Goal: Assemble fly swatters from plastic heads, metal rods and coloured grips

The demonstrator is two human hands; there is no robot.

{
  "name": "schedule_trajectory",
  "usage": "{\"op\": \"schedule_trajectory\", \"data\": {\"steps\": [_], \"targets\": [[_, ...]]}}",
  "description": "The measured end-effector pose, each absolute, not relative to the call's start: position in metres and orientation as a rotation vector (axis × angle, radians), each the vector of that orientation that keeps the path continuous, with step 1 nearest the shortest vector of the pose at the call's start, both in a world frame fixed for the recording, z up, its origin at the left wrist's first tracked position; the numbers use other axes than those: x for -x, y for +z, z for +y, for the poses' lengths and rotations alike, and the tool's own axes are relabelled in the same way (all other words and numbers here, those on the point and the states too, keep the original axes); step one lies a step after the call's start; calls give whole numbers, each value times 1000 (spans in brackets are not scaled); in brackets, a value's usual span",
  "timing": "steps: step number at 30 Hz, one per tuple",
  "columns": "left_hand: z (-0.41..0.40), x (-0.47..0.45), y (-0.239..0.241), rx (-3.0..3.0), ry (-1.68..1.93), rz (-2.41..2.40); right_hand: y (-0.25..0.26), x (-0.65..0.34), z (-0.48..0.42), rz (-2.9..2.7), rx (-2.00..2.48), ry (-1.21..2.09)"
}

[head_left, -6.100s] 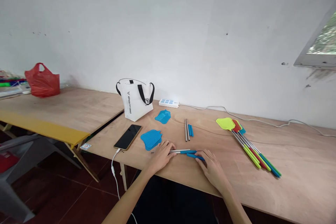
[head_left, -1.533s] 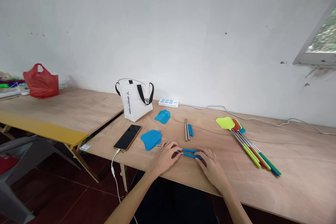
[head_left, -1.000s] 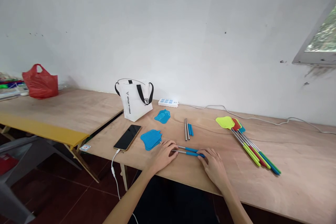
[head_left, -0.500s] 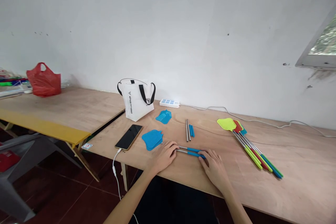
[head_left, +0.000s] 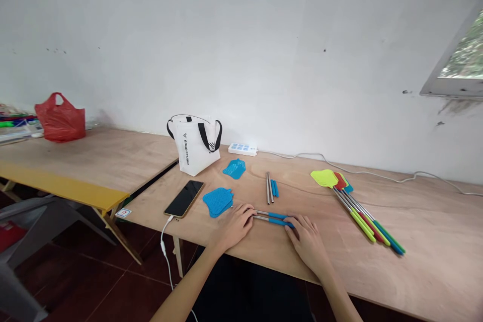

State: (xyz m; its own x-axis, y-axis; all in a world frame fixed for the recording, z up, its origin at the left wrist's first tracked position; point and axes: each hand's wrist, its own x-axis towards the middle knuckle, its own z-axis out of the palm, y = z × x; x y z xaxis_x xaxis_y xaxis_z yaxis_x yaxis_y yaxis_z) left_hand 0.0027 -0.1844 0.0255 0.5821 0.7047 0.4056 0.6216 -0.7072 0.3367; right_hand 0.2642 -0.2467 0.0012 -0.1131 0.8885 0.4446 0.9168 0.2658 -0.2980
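Two metal fly swatter handles with blue grips (head_left: 277, 219) lie side by side near the table's front edge. My left hand (head_left: 237, 221) is closed over their metal ends, hiding them. At the other end my right hand (head_left: 307, 236) has its fingers closed on the tips of the blue grips. Left of my left hand are stacked blue swatter heads (head_left: 218, 202), and more blue swatter heads (head_left: 234, 168) lie farther back. Bare metal rods (head_left: 269, 188) rest beside short blue grip sleeves (head_left: 275, 188) behind the handles.
Assembled swatters in several colours (head_left: 364, 216) lie to the right. A phone (head_left: 184, 199) on a white cable is at the left, in front of a white bag (head_left: 196, 151). A power strip (head_left: 242, 149) sits by the wall. A red plastic bag (head_left: 62, 121) stands on the other table.
The view has shifted very slightly. Both hands stay in place on the two blue-gripped handles, and nothing on the table has visibly moved.
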Motion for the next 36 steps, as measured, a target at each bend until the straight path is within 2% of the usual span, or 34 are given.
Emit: {"op": "schedule_trajectory", "data": {"steps": [36], "targets": [[-186, -3, 28, -2646, 770, 1128, 1, -265, -246, -2013, 1622, -88]]}}
